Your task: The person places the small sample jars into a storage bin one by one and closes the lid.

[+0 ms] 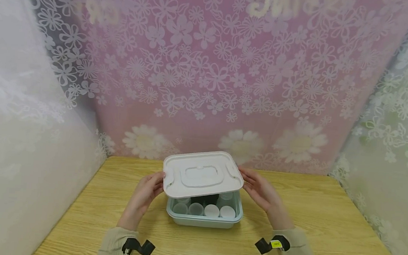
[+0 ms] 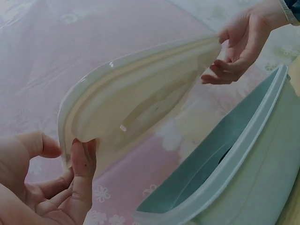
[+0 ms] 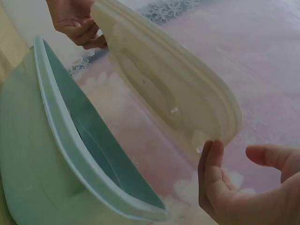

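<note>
Left hand (image 1: 148, 189) and right hand (image 1: 260, 190) pinch opposite ends of the white lid (image 1: 202, 174), fingers curled at its rim. Lid held just above the pale green box (image 1: 203, 219) (small round jars (image 1: 211, 210) inside) on the wooden table (image 1: 324, 228).

Two bare hands, left hand (image 1: 147, 192) and right hand (image 1: 261, 193). Beige ribbed-looking sleeves reach both wrists. Black strap with metal buckle (image 1: 137, 249) on left cuff. Black strap on right cuff (image 1: 272, 244), small yellow label on it, print too small to read.
</note>
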Demonstrator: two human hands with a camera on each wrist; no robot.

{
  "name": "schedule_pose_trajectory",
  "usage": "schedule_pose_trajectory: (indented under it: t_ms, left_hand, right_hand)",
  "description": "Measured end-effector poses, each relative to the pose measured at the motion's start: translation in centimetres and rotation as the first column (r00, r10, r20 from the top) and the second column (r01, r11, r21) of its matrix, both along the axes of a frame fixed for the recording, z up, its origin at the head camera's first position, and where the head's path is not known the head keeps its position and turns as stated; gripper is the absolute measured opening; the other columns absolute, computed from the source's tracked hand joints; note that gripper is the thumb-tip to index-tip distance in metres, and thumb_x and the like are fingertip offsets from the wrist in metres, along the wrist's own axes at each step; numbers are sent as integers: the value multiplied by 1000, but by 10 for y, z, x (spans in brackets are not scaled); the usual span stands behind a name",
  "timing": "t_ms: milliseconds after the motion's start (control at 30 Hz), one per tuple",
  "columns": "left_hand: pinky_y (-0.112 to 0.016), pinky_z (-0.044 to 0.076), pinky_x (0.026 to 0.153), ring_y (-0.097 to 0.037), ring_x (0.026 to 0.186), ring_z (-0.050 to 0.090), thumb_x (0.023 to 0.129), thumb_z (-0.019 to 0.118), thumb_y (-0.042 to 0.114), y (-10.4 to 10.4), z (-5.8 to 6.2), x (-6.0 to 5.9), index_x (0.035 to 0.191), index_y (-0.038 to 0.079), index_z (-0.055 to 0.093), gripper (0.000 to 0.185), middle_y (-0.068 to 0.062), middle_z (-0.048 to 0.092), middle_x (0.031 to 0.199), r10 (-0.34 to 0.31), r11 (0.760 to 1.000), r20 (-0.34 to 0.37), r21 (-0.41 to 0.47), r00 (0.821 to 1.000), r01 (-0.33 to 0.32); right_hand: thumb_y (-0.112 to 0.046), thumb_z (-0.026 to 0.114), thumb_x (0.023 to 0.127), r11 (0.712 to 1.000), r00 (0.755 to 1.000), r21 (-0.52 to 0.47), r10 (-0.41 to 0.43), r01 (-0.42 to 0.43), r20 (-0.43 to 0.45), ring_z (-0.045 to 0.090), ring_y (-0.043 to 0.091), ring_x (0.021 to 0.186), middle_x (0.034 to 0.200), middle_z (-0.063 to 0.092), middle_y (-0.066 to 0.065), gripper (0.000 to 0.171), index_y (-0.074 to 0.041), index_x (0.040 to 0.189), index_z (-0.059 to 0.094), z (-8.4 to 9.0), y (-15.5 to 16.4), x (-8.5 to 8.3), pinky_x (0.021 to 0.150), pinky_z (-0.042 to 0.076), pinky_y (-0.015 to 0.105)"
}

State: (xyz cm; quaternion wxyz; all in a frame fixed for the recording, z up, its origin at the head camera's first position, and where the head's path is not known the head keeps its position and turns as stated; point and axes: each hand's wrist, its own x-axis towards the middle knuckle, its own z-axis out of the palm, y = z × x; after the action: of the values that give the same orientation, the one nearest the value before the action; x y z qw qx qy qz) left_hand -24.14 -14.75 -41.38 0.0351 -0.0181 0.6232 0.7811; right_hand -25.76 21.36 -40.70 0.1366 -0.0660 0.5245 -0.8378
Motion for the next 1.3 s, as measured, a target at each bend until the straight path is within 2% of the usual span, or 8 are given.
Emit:
schedule_pose_trajectory:
  t_ms: [100, 167, 333, 500, 600, 833, 1033, 1300]
  left_hand:
    - [-17, 57, 76, -6, 83, 66, 104, 52, 15, -4, -1, -1, 125, -17, 58, 38, 0, 70, 93, -30, 999, 2, -35, 1000, 30]
    - [-18, 57, 78, -7, 86, 67, 104, 53, 17, -6, -2, -1, 126, -16, 58, 40, 0, 71, 96, -44, 998, 6, -51, 999, 45]
    - [-19, 57, 80, -8, 89, 67, 105, 55, 23, -8, -2, -1, 130, -14, 59, 44, 0, 70, 99, -73, 992, 11, -105, 997, 74]
    - [-22, 55, 80, -11, 92, 66, 105, 59, 28, -7, -6, -1, 134, -8, 60, 46, -2, 69, 104, -54, 983, 15, -174, 998, 55]
    - [-25, 55, 82, -13, 95, 66, 104, 60, 29, -7, -9, -1, 136, -4, 60, 46, -6, 69, 111, -40, 978, -2, -207, 999, 38]
    - [-33, 56, 90, -18, 104, 66, 103, 61, 24, -6, -7, -3, 138, 4, 62, 41, -10, 67, 124, -39, 969, -32, -245, 999, 30]
    - [-38, 56, 95, -20, 110, 65, 103, 61, 26, -5, -6, -3, 141, 7, 61, 42, -11, 66, 129, -44, 963, -35, -266, 998, 33]
    - [-34, 57, 91, -18, 106, 66, 102, 63, 23, -2, -4, -1, 142, 6, 60, 43, -11, 67, 127, -11, 967, -46, -254, 999, -1]
  right_hand:
    - [-13, 45, 109, 997, 998, 46, 61, -62, 13, 62, 10, 115, 129, 58, 0, 46, 7, 150, 40, -1, 4, 0, 101, 50, 23]
    - [-12, 50, 107, 993, 997, 91, 73, -75, 16, 64, 10, 114, 127, 61, -1, 45, 7, 147, 44, -1, 4, 1, 100, 51, 23]
    - [-12, 54, 106, 977, 996, 198, 90, -84, -19, 65, 9, 112, 131, 59, 0, 56, 16, 150, 33, -5, 7, 1, 98, 53, 24]
    - [-8, 53, 105, 956, 992, 272, 122, -109, -34, 68, 8, 106, 120, 69, -2, 59, 19, 151, 26, -9, 11, 0, 95, 54, 25]
    - [-10, 55, 105, 941, 989, 320, 137, -115, -47, 68, 8, 105, 120, 69, -3, 63, 17, 153, 23, -11, 12, 1, 94, 55, 25]
    - [-12, 60, 103, 916, 995, 400, 73, -39, -69, 67, 8, 105, 133, 60, 9, 69, 14, 154, 24, -6, 9, 4, 93, 56, 27]
    - [-12, 65, 99, 890, 993, 450, -22, 72, -116, 67, 9, 100, 124, 63, 7, 66, 11, 152, 33, -4, 5, 6, 88, 58, 28]
    - [-13, 69, 97, 868, 979, 473, -62, 148, -192, 69, 12, 98, 122, 65, 10, 63, 6, 150, 40, -1, 5, 10, 87, 59, 31]
